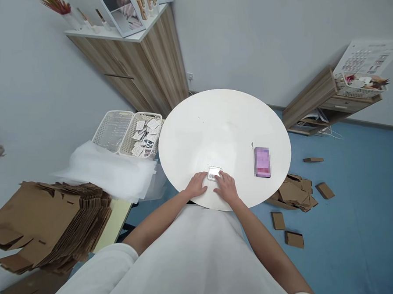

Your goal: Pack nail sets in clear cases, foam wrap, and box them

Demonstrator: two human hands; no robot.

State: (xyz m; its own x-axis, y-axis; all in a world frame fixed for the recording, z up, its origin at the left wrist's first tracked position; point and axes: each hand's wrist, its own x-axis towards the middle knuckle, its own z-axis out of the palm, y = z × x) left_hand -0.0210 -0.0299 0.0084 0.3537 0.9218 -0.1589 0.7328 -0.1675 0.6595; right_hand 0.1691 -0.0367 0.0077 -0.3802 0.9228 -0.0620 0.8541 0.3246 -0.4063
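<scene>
On the round white table (191, 133), close to its front edge, lies a small flat rectangular case (214, 170) with a clear, shiny look. What is inside it is too small to make out. My left hand (196, 184) rests to the left of the case, thumb apart from the fingers and fingertips at the case's left edge. Fingers of my right hand (226, 187) lie spread on the right part of the case, its thumb below. Neither hand is wrapped around anything. Farther right on the table is a phone (263, 162) with a blurred pink-purple screen.
White baskets (119, 148) at left hold small cards and clear packs. Translucent sheets (109, 169) and stacked flat cardboard (48, 214) lie below them. Small brown boxes (294, 239) and a cardboard pile (294, 192) are on the floor at right. A wooden cabinet (158, 61) stands behind left.
</scene>
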